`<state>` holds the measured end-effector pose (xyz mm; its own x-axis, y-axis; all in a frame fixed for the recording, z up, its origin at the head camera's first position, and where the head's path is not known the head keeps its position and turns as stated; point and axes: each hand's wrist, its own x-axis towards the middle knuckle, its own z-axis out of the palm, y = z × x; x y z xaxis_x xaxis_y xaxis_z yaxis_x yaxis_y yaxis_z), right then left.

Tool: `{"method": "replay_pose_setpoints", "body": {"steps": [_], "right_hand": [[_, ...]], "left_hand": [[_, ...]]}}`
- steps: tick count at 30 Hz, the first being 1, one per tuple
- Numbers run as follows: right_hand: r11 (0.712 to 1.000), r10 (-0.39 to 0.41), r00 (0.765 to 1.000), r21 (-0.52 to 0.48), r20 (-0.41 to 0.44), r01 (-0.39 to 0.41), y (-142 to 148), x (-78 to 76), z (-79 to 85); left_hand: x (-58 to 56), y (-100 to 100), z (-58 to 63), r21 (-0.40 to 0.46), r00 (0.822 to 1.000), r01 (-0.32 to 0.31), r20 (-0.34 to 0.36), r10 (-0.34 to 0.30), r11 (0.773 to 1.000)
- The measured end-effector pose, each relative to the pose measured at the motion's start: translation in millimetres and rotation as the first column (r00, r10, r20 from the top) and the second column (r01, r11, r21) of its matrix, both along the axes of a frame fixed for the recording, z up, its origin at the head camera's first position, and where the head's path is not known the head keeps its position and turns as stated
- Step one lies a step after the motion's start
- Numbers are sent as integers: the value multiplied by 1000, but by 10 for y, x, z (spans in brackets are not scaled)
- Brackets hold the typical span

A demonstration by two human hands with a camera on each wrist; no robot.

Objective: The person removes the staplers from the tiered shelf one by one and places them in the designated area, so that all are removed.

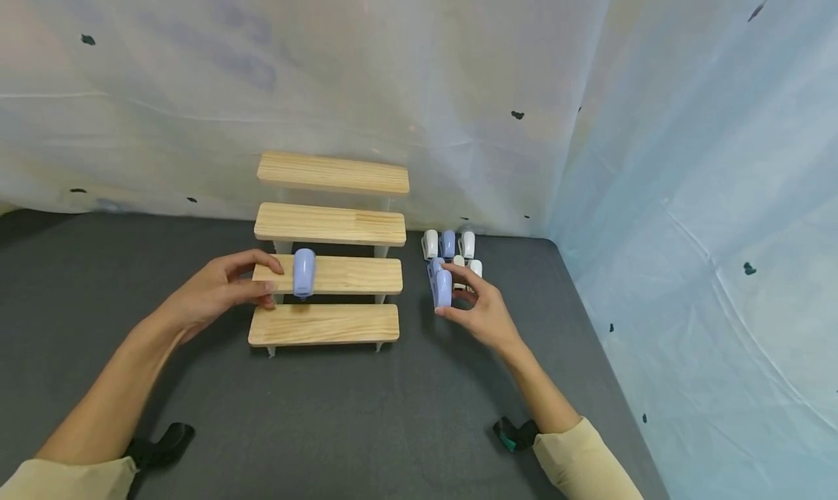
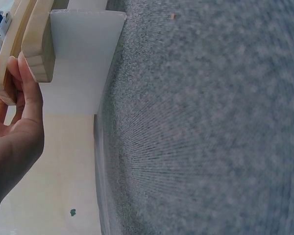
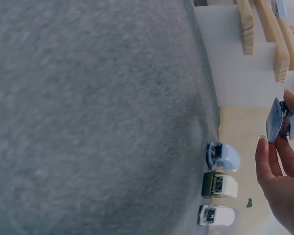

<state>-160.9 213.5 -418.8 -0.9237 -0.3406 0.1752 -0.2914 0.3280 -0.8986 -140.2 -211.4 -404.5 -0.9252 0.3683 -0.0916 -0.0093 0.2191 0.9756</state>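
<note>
My left hand [image 1: 219, 289] grips the left end of the second-lowest board [image 1: 360, 275] of a stepped wooden rack; in the left wrist view its fingers [image 2: 29, 90] wrap the board's end. On that board, beside the fingers, stands a lavender mini stapler [image 1: 304, 272]. In my right hand [image 1: 487, 312] another lavender mini stapler [image 1: 442, 290] is pinched between thumb and fingers, raised above the mat in the right wrist view, its metal inside showing. Just behind it are the grouped staplers: lavender [image 3: 224, 156], cream [image 3: 221, 186] and white [image 3: 217, 215] in the near row.
More staplers stand in the back row, among them a white one [image 1: 467, 244] and a lavender one [image 1: 447, 244]. The rack's top board [image 1: 334, 172] is close to the sheet wall [image 1: 393, 63]. A dark grey mat [image 1: 314, 420] covers the table.
</note>
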Motion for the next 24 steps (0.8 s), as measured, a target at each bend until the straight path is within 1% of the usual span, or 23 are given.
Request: {"method": "replay_pose_setpoints", "body": {"steps": [3, 9, 14, 21, 24], "right_hand": [[1000, -5, 1000, 12, 10, 5, 29, -13, -27], [1000, -28, 999, 8, 41, 28, 112, -14, -97], [999, -48, 996, 27, 76, 46, 143, -4, -135], [995, -79, 991, 62, 109, 73, 71, 122, 94], [995, -83, 989, 72, 120, 75, 71, 119, 83]], "left_hand": [[-10, 4, 3, 0, 1000, -2, -4, 2, 1000], [-10, 24, -24, 2, 1000, 12, -3, -12, 1000], [-7, 18, -22, -13, 1000, 3, -7, -3, 1000], [-7, 16, 1, -12, 1000, 8, -3, -8, 1000], [-9, 9, -7, -13, 1000, 10, -5, -10, 1000]]}}
